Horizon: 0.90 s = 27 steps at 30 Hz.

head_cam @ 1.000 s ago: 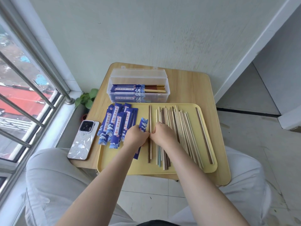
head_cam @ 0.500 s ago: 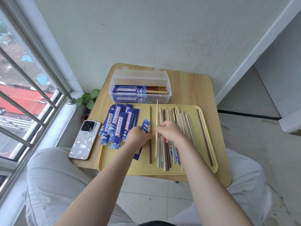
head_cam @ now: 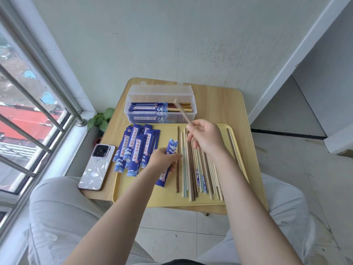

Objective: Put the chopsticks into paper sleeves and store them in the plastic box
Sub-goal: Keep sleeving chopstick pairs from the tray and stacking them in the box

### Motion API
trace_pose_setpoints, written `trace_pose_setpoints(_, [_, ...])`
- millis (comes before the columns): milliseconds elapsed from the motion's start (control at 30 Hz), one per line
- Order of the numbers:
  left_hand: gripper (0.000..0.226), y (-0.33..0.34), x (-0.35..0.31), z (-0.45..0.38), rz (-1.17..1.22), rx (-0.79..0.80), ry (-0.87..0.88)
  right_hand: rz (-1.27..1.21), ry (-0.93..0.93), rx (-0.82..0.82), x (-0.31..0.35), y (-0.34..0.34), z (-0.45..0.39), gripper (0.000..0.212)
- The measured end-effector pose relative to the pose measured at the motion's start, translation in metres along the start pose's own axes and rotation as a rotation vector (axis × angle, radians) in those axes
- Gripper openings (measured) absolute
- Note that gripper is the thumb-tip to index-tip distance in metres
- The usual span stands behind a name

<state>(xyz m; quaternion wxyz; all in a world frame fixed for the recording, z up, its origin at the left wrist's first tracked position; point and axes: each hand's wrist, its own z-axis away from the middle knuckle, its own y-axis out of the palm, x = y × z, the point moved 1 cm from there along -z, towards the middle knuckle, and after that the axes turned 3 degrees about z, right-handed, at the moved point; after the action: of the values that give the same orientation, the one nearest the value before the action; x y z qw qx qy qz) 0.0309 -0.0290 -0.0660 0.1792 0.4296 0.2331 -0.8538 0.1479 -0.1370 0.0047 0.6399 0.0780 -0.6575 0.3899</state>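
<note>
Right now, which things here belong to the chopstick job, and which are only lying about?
For the job:
- chopstick pinched by right hand
- paper sleeve held by left hand
- spare sleeves
- loose chopsticks
- plastic box
- yellow tray

Lying about:
- phone
- plant

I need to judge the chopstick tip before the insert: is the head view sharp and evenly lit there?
Head view: the raised chopstick in the right hand is motion-blurred and faint against the plastic box; the sleeve in the left hand is sharp; soft daylight, no glare on the tray; wide-angle bending at the edges.
</note>
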Motion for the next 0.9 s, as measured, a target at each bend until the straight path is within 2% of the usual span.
trace_pose_setpoints(200, [0.022, -0.002, -0.001, -0.001, -0.114, -0.042, -0.005, -0.01, -0.1, -0.334, 0.003, 0.0, -0.009, 0.032])
trace_pose_setpoints(333, [0.026, 0.0, 0.002, 0.001, -0.175, 0.007, 0.007, -0.07, -0.104, -0.511, 0.0, -0.003, -0.011, 0.031])
trace_pose_setpoints(400, [0.025, 0.001, 0.002, 0.002, -0.194, 0.025, 0.026, -0.081, -0.096, -0.547, -0.001, -0.004, -0.011, 0.03])
trace_pose_setpoints(467, [0.025, 0.003, 0.001, 0.002, -0.191, 0.032, 0.045, -0.062, -0.082, -0.512, -0.001, -0.003, -0.01, 0.03])
trace_pose_setpoints(533, [0.024, 0.004, 0.0, 0.002, -0.174, 0.045, 0.064, -0.034, -0.067, -0.391, -0.001, -0.001, -0.008, 0.029])
trace_pose_setpoints(600, [0.025, 0.006, -0.002, 0.002, -0.159, 0.05, 0.09, 0.029, -0.042, -0.149, 0.001, 0.001, -0.005, 0.026])
trace_pose_setpoints(667, [0.025, 0.008, -0.006, 0.002, -0.138, 0.033, 0.108, 0.202, 0.004, 0.127, 0.0, 0.003, -0.001, 0.025])
trace_pose_setpoints(700, [0.025, 0.008, -0.007, 0.002, -0.13, 0.02, 0.116, 0.265, 0.026, 0.205, 0.0, 0.004, 0.001, 0.026])
trace_pose_setpoints(733, [0.026, 0.007, -0.008, 0.002, -0.124, 0.007, 0.122, 0.282, 0.036, 0.216, -0.001, 0.005, 0.002, 0.03])
trace_pose_setpoints(833, [0.026, 0.006, -0.008, 0.001, -0.11, -0.022, 0.123, 0.166, 0.026, 0.036, -0.003, 0.008, 0.001, 0.043])
trace_pose_setpoints(900, [0.025, 0.005, -0.006, 0.0, -0.089, -0.05, 0.109, 0.15, 0.041, -0.03, -0.005, 0.008, -0.002, 0.039])
